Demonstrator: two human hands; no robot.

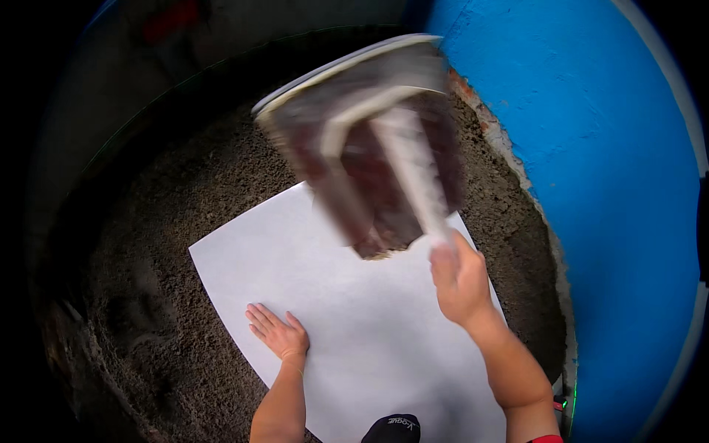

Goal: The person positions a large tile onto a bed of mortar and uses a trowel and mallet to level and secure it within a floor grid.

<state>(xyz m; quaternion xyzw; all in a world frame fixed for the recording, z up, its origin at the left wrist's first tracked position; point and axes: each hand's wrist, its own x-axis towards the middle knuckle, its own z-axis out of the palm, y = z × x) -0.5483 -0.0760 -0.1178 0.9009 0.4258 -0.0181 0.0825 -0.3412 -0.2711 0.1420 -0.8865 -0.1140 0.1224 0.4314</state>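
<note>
A large white square panel (pixel 377 332) lies on coarse, dark grey granular material. My left hand (pixel 277 328) rests flat on the panel's left part, its fingers stretched out. My right hand (pixel 458 277) grips the pale handle of a wide-headed tool (pixel 295 148), raised over the panel's far part and blurred by motion. The tool's head is grey and dark reddish brown with a light rim; its exact kind is hard to tell.
A blue wall (pixel 628 221) runs down the right, with broken plaster along its foot. The granular bed (pixel 162 221) surrounds the panel; a dark wall (pixel 118 74) stands at the back left. A black item (pixel 391 432), perhaps footwear, shows at the lower edge.
</note>
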